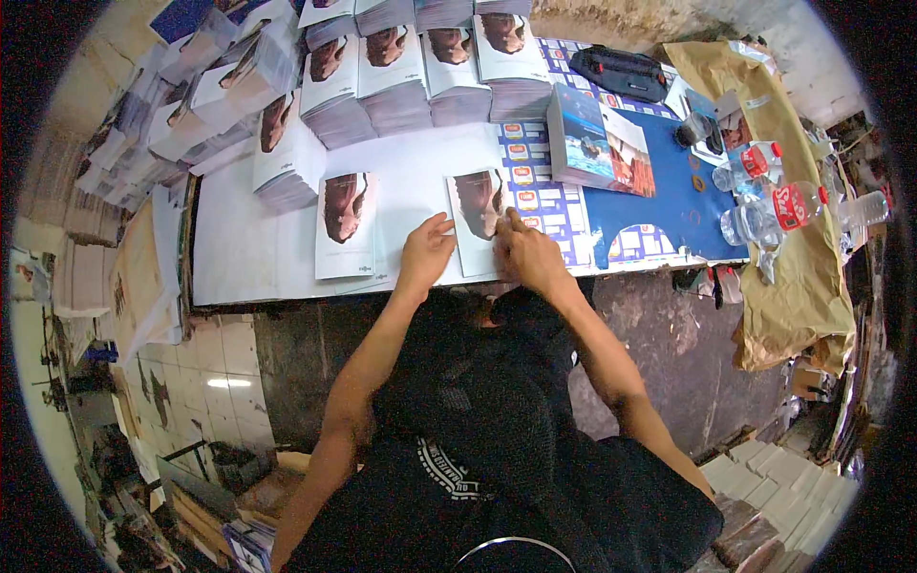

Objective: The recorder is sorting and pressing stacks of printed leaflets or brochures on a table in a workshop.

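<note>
A white booklet (478, 205) with a dark reddish-brown picture on its cover lies at the table's front edge, between my two hands. My right hand (537, 256) is at its right side, fingers bent and closed on that edge; the fingertips are partly hidden. Just off the booklet's left edge is my left hand (427, 256), its fingers loosely curved and apart with nothing visible in them. Further left, a second booklet (346, 229) with the same cover lies flat on pale sheets (399, 181).
Tall stacks of matching booklets (406, 100) line the table's back and left. A thick block of colourful covers (583, 143) stands right of centre. Plastic bottles (778, 212), tape rolls (697, 183), a black pouch (621, 74) and brown paper (798, 306) occupy the right side.
</note>
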Action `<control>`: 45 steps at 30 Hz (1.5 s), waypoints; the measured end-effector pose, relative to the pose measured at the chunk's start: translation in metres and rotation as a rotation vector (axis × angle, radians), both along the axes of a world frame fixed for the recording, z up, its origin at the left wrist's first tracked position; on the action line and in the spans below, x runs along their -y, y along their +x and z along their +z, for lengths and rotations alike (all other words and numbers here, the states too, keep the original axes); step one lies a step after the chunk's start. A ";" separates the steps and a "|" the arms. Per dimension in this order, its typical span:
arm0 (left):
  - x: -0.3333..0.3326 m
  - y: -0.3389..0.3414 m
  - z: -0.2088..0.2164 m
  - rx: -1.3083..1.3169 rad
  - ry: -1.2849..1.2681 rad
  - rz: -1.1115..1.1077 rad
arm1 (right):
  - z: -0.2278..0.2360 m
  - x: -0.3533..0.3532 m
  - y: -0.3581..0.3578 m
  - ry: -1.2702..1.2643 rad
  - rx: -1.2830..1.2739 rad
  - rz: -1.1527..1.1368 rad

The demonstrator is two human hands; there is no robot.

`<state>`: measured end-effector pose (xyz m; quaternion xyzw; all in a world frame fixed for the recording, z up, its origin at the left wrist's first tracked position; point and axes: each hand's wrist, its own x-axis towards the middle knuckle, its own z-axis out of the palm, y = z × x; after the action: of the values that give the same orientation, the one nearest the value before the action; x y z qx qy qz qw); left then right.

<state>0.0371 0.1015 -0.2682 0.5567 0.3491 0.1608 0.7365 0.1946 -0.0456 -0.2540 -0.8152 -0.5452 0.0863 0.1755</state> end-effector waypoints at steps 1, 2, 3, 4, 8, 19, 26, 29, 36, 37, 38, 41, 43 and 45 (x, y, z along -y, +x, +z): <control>0.008 0.001 0.007 -0.073 0.398 -0.029 | 0.000 0.001 0.000 -0.018 -0.009 -0.003; 0.012 0.002 0.011 -0.145 0.795 -0.057 | -0.001 0.001 0.001 -0.036 -0.018 -0.007; 0.010 0.006 0.001 -0.041 1.207 -0.047 | -0.001 0.002 0.000 -0.036 -0.016 -0.010; 0.008 0.006 -0.001 -0.041 1.208 -0.045 | -0.001 0.002 -0.001 -0.033 -0.002 -0.014; 0.006 0.002 -0.011 -0.220 1.553 -0.376 | 0.001 0.001 0.000 -0.053 -0.034 -0.016; 0.005 -0.002 -0.013 -0.224 1.484 -0.387 | -0.018 0.034 0.018 0.739 -0.509 -0.277; 0.004 -0.003 -0.015 -0.195 1.479 -0.388 | 0.003 0.025 -0.007 0.237 0.073 -0.002; 0.005 -0.002 -0.016 -0.208 1.489 -0.395 | 0.002 -0.001 0.005 0.145 0.098 -0.011; 0.008 0.000 -0.014 -0.199 1.512 -0.373 | -0.002 -0.083 0.071 0.320 0.261 0.077; 0.009 -0.001 -0.014 -0.202 1.520 -0.353 | 0.000 -0.085 0.071 0.308 0.264 0.100; 0.009 0.000 -0.014 -0.205 1.522 -0.351 | 0.001 -0.082 0.067 0.311 0.263 0.102; 0.010 -0.002 -0.014 -0.197 1.515 -0.338 | -0.003 -0.050 0.039 0.306 0.278 0.024; 0.009 0.000 -0.013 -0.181 1.521 -0.336 | -0.014 -0.009 0.016 0.321 0.245 0.043; 0.006 0.002 -0.011 -0.206 1.480 -0.378 | -0.016 0.035 -0.009 0.315 0.202 0.030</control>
<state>0.0388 0.0951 -0.2787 0.9666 0.1163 0.1713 0.1511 0.1858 -0.0801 -0.2697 -0.7740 -0.5788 -0.0797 0.2440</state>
